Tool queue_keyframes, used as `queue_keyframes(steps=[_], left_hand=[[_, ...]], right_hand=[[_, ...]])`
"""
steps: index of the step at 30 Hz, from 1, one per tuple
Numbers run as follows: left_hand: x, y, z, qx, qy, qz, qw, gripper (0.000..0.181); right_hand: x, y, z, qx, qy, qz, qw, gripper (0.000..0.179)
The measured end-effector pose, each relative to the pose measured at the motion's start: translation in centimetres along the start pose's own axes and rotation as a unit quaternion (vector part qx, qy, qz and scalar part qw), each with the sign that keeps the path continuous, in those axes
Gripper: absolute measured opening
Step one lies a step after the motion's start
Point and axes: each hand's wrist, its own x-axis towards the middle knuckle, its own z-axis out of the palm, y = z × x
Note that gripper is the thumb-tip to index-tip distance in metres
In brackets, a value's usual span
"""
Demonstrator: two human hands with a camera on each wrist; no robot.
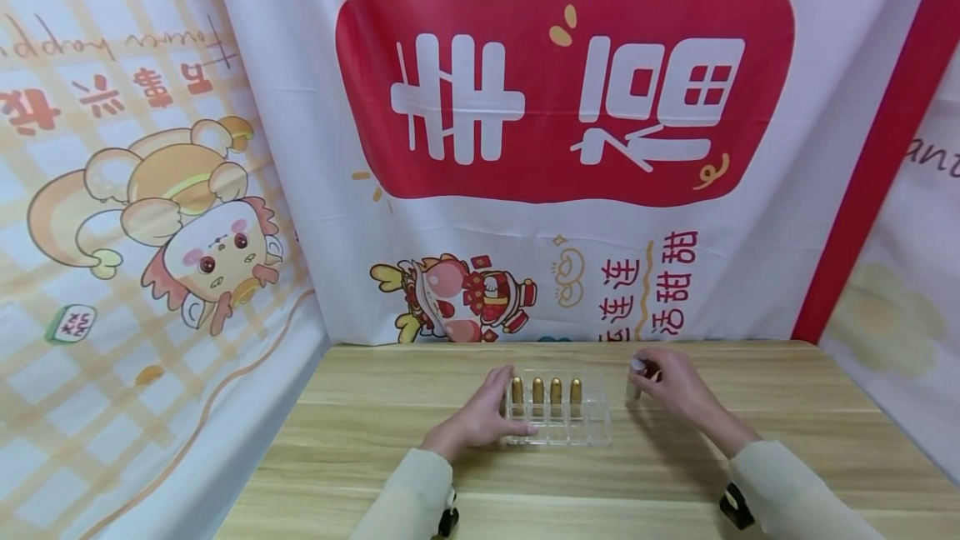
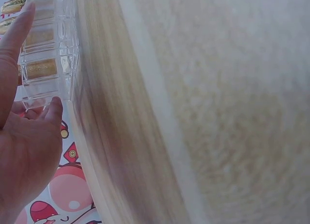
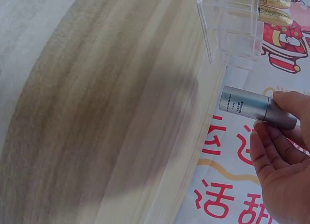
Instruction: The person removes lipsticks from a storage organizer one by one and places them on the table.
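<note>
Near the back edge of the desk [image 1: 345, 473], about midway between its left and right edges, stands a clear organizer [image 1: 596, 422] with small compartments. It holds 4 gold tubes [image 1: 556, 392], upright and side by side in 1 row, beginning from its left end; their tips are rounded. The left hand [image 1: 480, 413] grasps this organizer at its left end: the thumb lies along the front side and the fingers are at the back left corner.

To the right of the organizer, just beside it and apart from it, the right hand [image 1: 678, 386] pinches a silver tube [image 3: 256, 107] between thumb and fingers. The tube is also near the back edge of the desk, and small dark print is seen on its side, too small to read. I cannot tell if its lower end touches the desk.

Both arms come from the front edge side, in pale sleeves [image 1: 408, 494], with a black strap [image 1: 737, 507] at each wrist. Behind the back edge hangs a white cloth [image 1: 780, 273] with a red panel [image 1: 551, 90] and 2 large white characters.
</note>
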Motion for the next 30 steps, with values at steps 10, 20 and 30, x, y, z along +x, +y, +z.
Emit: queue_keyframes(steps=[10, 20, 30], left_hand=[[0.0, 0.2, -0.1, -0.007, -0.001, -0.004, 1.0000, 0.117], [-0.1, 0.4, -0.1, -0.003, -0.006, -0.010, 0.9999, 0.117], [0.0, 0.1, -0.1, -0.006, -0.005, -0.008, 0.9999, 0.117]], right_hand=[[-0.3, 0.1, 0.6, 0.002, 0.001, -0.011, 0.9999, 0.013], [-0.5, 0.0, 0.8, 0.009, -0.010, -0.019, 0.9997, 0.014], [-0.6, 0.0, 1.2, 0.008, -0.003, -0.025, 0.9997, 0.012]])
